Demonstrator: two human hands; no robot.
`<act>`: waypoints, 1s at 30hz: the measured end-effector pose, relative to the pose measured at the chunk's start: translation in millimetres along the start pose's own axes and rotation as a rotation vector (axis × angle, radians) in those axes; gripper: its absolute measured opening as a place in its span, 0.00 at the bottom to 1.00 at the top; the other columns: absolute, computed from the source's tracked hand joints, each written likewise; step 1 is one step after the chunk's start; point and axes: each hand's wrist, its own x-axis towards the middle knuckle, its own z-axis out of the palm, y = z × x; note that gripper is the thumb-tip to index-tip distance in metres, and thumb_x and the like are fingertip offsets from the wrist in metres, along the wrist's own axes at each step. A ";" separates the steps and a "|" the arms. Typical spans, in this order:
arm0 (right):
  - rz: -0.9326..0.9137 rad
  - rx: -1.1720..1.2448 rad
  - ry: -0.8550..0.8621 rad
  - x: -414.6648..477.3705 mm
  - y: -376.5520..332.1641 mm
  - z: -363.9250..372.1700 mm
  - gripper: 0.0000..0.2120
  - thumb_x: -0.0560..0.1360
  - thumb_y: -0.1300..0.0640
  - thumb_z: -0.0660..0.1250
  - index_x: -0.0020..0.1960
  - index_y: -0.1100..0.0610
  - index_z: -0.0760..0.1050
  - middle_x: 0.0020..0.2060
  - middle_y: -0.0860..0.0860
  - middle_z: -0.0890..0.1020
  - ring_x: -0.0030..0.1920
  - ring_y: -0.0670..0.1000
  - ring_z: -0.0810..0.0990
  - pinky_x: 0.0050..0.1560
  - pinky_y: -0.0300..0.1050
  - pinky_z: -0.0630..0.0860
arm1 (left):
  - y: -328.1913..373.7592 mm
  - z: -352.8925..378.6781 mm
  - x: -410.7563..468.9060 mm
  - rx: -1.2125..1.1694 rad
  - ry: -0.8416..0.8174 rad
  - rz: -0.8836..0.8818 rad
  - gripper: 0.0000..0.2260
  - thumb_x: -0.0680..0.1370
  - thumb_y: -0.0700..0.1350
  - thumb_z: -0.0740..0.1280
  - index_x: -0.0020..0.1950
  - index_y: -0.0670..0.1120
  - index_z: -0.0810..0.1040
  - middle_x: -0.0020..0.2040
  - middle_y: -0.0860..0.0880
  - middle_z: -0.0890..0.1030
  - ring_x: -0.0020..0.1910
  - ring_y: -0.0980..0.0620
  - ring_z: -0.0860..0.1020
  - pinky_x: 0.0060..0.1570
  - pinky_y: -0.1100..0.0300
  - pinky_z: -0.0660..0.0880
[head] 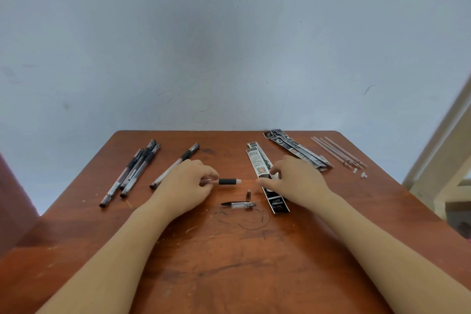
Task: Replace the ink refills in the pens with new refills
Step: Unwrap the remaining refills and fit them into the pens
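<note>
Head | left hand [183, 183] grips pen barrel [228, 181] | right hand [295, 181] just beside its tip

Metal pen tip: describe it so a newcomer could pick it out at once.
On the brown table, look between the left hand and right hand. Just nearer the person than the black-gripped barrel held there sits the metal pen tip: a tiny silver cone, much smaller than the clear cap lying beside it.

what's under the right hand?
A black-and-white refill packet lies flat on the table, running under the right hand. Its fingers cover the packet's middle; whether they pinch a refill is unclear. The left hand grips a pen barrel.
</note>
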 end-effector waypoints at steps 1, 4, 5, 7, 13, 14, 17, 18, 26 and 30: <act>0.006 -0.017 -0.001 -0.9 -2.1 0.0 0.23 0.71 0.37 0.62 0.54 0.54 0.77 0.51 0.49 0.76 0.52 0.50 0.75 0.48 0.45 0.71 | 0.1 0.2 0.0 0.002 -0.004 0.005 0.11 0.76 0.43 0.62 0.57 0.52 0.77 0.48 0.54 0.75 0.47 0.58 0.68 0.48 0.66 0.66; 0.023 -0.055 0.009 -2.6 -5.9 -0.5 0.22 0.71 0.38 0.64 0.54 0.55 0.77 0.53 0.50 0.76 0.54 0.50 0.75 0.46 0.45 0.71 | -0.7 0.7 -0.3 0.000 -0.005 0.019 0.10 0.76 0.44 0.63 0.55 0.53 0.78 0.44 0.56 0.72 0.44 0.59 0.69 0.46 0.66 0.66; 0.031 -0.058 0.009 -2.7 -6.6 -0.6 0.22 0.71 0.39 0.64 0.54 0.55 0.76 0.53 0.50 0.76 0.54 0.51 0.75 0.46 0.44 0.70 | -1.0 1.0 -0.2 -0.003 -0.008 0.021 0.10 0.76 0.45 0.63 0.55 0.52 0.78 0.44 0.56 0.72 0.43 0.59 0.69 0.45 0.66 0.66; 0.053 -0.050 0.000 -2.7 -7.6 -0.9 0.20 0.72 0.42 0.63 0.54 0.56 0.76 0.54 0.51 0.76 0.54 0.51 0.75 0.47 0.45 0.72 | -0.9 1.3 -0.4 -0.016 -0.010 0.024 0.10 0.76 0.45 0.63 0.55 0.52 0.78 0.43 0.57 0.72 0.42 0.60 0.69 0.45 0.66 0.67; 0.094 0.010 -0.030 -3.8 -9.0 -3.7 0.22 0.72 0.39 0.63 0.53 0.56 0.76 0.51 0.50 0.78 0.52 0.51 0.76 0.45 0.44 0.71 | 0.2 0.7 -1.2 -0.051 -0.008 0.021 0.09 0.76 0.46 0.63 0.54 0.52 0.79 0.45 0.55 0.74 0.45 0.58 0.72 0.49 0.62 0.72; 0.095 0.006 -0.036 -4.4 -9.2 -4.5 0.23 0.71 0.38 0.63 0.53 0.56 0.76 0.51 0.50 0.78 0.51 0.51 0.76 0.44 0.44 0.70 | 0.6 0.6 -1.2 -0.052 -0.009 0.020 0.09 0.76 0.47 0.63 0.54 0.51 0.78 0.45 0.55 0.75 0.45 0.58 0.72 0.49 0.62 0.72; 0.092 -0.040 -0.052 -4.6 -10.4 -4.4 0.23 0.71 0.39 0.64 0.54 0.56 0.76 0.53 0.51 0.77 0.52 0.51 0.76 0.44 0.44 0.71 | 1.0 -0.1 -1.1 -0.049 -0.012 0.015 0.09 0.76 0.47 0.63 0.54 0.51 0.78 0.46 0.54 0.74 0.45 0.58 0.72 0.48 0.63 0.71; 0.093 -0.045 -0.050 -4.3 -10.7 -4.1 0.22 0.71 0.41 0.64 0.55 0.57 0.76 0.53 0.51 0.77 0.53 0.52 0.76 0.45 0.44 0.71 | 1.0 -0.2 -0.9 -0.046 -0.012 0.013 0.09 0.76 0.47 0.62 0.54 0.51 0.78 0.46 0.54 0.74 0.46 0.58 0.72 0.48 0.63 0.71; 0.133 -0.021 -0.053 -2.7 -13.1 -3.7 0.14 0.72 0.51 0.64 0.54 0.57 0.76 0.52 0.52 0.79 0.51 0.53 0.77 0.42 0.43 0.70 | 2.9 0.0 -1.0 -0.049 -0.007 0.009 0.09 0.76 0.47 0.62 0.55 0.51 0.78 0.46 0.54 0.74 0.45 0.58 0.71 0.47 0.64 0.70; 0.154 -0.010 -0.039 -2.9 -13.1 -2.7 0.12 0.71 0.53 0.64 0.52 0.57 0.75 0.50 0.52 0.79 0.49 0.54 0.77 0.41 0.43 0.69 | 3.6 0.2 -1.3 -0.053 -0.002 0.000 0.09 0.76 0.47 0.62 0.55 0.51 0.78 0.46 0.55 0.74 0.45 0.58 0.71 0.46 0.65 0.69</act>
